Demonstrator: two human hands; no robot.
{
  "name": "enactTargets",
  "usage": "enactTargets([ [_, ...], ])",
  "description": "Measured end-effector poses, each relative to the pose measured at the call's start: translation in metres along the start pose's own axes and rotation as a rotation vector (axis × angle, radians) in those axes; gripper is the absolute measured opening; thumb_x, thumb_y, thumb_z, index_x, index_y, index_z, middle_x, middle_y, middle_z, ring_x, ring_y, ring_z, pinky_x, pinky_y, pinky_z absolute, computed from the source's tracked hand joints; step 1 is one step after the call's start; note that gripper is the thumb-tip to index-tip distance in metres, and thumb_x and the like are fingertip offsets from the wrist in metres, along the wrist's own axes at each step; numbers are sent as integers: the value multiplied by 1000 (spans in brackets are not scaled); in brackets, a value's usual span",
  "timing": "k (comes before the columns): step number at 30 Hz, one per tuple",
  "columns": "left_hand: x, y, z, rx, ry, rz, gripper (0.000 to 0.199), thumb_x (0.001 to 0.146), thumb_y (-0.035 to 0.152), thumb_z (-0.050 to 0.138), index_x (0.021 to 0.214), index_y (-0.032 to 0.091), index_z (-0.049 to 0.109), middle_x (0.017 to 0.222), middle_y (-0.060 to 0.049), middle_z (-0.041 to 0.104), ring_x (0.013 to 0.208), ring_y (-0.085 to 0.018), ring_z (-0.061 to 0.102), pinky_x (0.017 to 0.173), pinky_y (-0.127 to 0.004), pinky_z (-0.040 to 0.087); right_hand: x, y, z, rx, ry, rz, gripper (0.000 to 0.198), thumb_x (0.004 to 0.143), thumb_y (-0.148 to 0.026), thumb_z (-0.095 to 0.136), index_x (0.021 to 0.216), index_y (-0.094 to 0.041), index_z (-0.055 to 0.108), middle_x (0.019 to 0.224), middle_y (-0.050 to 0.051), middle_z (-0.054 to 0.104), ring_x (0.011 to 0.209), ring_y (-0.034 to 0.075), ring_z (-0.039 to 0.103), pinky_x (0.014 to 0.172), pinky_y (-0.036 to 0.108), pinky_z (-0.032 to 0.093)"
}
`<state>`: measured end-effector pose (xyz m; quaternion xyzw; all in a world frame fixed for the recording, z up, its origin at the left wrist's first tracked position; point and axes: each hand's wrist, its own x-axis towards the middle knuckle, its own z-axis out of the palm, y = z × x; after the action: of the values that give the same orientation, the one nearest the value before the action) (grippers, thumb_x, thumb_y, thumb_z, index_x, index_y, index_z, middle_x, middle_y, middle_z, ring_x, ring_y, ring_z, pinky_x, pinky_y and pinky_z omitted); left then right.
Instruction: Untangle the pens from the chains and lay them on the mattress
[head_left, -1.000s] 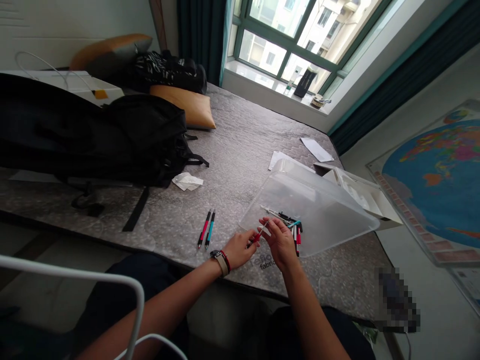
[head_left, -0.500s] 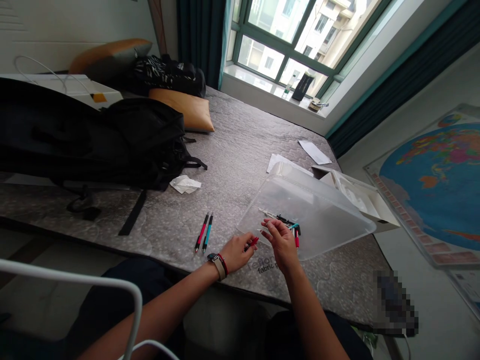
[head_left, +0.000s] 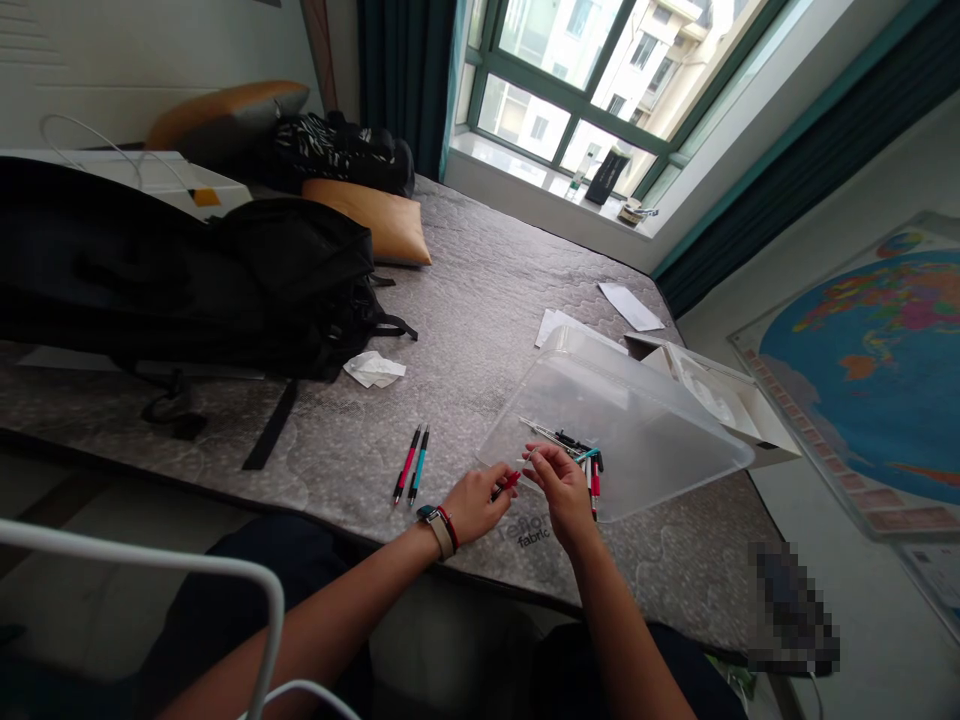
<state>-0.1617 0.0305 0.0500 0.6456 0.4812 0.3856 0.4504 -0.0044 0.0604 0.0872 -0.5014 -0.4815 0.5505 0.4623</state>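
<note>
My left hand (head_left: 478,500) is closed around a red pen barrel (head_left: 511,481) with a dark part, and its red end points at my right hand (head_left: 564,492). The fingers of my right hand pinch a thin, pale pen part (head_left: 529,458) close to that red end; whether the two touch is hard to tell. Just beyond, several pens and pen parts (head_left: 571,440) lie in the clear plastic bin (head_left: 645,420). To the left, a red pen (head_left: 406,464) and a blue pen (head_left: 419,464) lie side by side on the grey mattress (head_left: 465,300).
A crumpled tissue (head_left: 375,369) and a black backpack (head_left: 300,270) lie on the left. Behind the bin stands an open white box (head_left: 712,390), with papers (head_left: 630,306) farther back. A white tube frame (head_left: 150,545) crosses the lower left.
My right hand has moved slightly left and its fingers have drawn together, bringing the thin pale part up to the red pen barrel. My left hand has barely moved.
</note>
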Motion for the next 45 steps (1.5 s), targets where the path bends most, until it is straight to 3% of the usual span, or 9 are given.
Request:
enactTargets([
  [10,1,-5,1,9,-19,6,13,86,22,52,94,21,62,85,-2,71,78,-17,66,68,-25,48,-7,6,3,-16,6,22,25,77,-39,72,92,-20,65,111,7,65,95,20,62,79,34,54],
  [14,0,-3,-1,26,-9,7,13,87,24,53,95,22,63,86,-1,70,77,-16,65,67,-24,47,0,10,-24,-33,125,-15,38,81,-39,65,115,-23,60,110,7,64,94,21,64,80,36,54],
  [17,-1,-1,-3,32,-6,8,13,87,24,52,94,22,63,86,-1,70,77,-16,65,66,-23,46,13,21,-56,-328,277,-13,35,83,-41,56,109,-19,61,96,8,66,80,21,65,71,36,53],
  [19,-1,-1,-4,30,-12,2,13,87,24,52,94,22,63,84,-1,70,77,-15,65,65,-23,46,24,29,-75,-678,238,-49,29,81,-37,57,100,-17,65,90,8,67,73,21,64,73,35,51],
  [22,0,-3,-4,26,-13,-4,13,87,25,52,95,22,63,84,-1,70,77,-15,65,66,-23,46,44,34,-90,-1081,84,-117,21,80,-28,57,95,-17,67,94,9,68,81,21,64,80,33,47],
  [27,0,-5,-1,-18,-38,-25,16,88,29,52,98,23,63,88,-1,71,79,-15,65,66,-22,47,81,28,-85,-1404,-63,25,15,85,-29,59,88,-19,70,93,8,71,88,20,64,77,27,42],
  [32,2,-4,-3,-28,-37,-50,18,89,30,52,100,22,63,90,-2,71,80,-15,66,67,-23,48,102,29,-73,-1529,-141,188,18,83,-34,63,85,-19,73,92,10,73,89,22,66,71,25,40],
  [40,1,0,-5,-109,-62,-38,25,93,33,46,111,22,60,92,-3,72,79,-16,67,68,-24,49,104,36,-69,-1547,-118,125,19,83,-27,57,84,-17,73,92,13,73,86,23,66,72,27,40],
  [45,0,0,-5,-89,-15,-8,21,93,31,46,98,20,63,89,-3,71,77,-16,65,68,-24,46,105,36,-67,-1515,-122,100,18,83,-26,56,85,-16,71,94,13,73,87,23,66,71,27,39],
])
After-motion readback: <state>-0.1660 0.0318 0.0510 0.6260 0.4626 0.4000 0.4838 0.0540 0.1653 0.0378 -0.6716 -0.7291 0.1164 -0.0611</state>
